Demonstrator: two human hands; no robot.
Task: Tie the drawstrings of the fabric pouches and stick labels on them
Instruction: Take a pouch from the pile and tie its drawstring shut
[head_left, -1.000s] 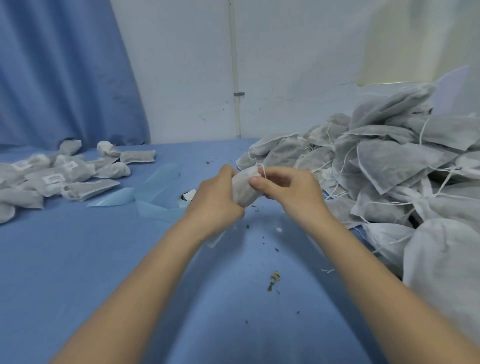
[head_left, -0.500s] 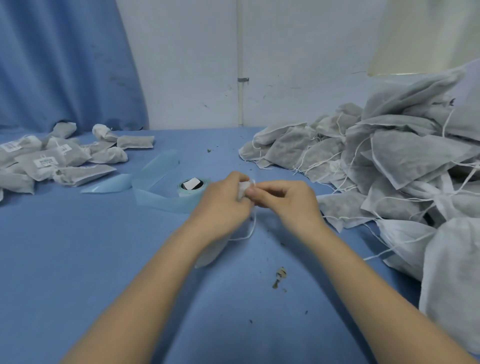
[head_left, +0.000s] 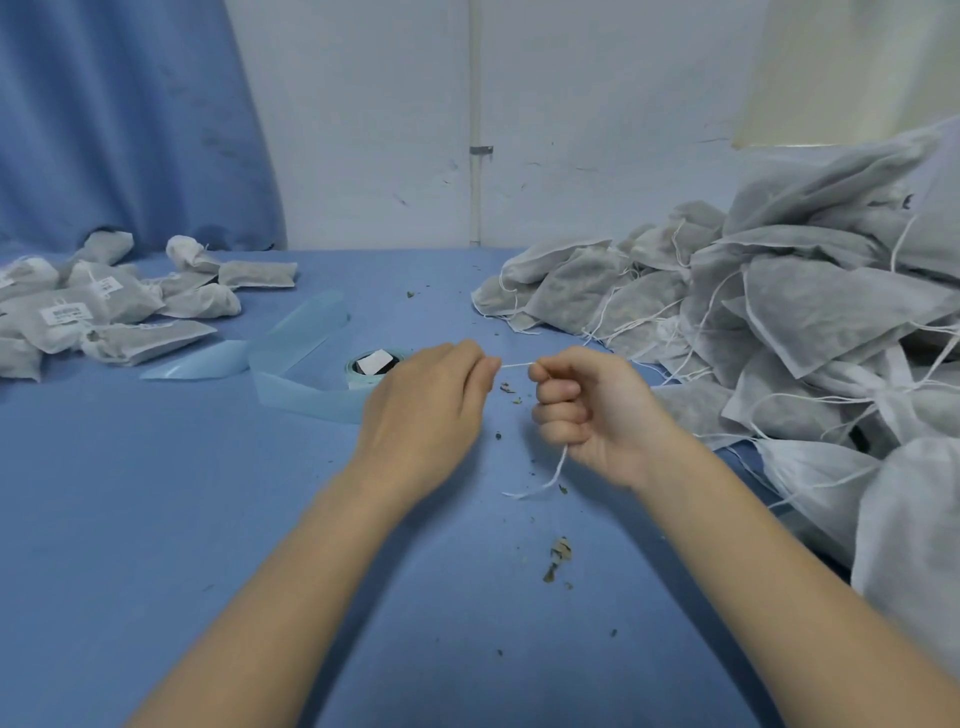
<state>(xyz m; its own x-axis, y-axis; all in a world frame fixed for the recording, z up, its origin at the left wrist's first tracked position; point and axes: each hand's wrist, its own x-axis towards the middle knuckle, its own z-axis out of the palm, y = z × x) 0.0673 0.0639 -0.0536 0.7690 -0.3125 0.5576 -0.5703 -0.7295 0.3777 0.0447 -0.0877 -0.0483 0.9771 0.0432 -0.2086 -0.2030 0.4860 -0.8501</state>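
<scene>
Fingers of both hands pinch a white drawstring (head_left: 514, 365) pulled taut between them, mid-table. Left hand (head_left: 426, 410) grips one end, with the pouch itself hidden beneath it; right hand (head_left: 587, 410) is clenched round the cord, whose loose tail hangs below. This looks like the tying step: next, cinch the knot, then take a label from the label roll (head_left: 371, 366) just behind. Untied pouches (head_left: 779, 312) heap along the right edge; labelled pouches (head_left: 93, 312) lie at the far-left corner.
</scene>
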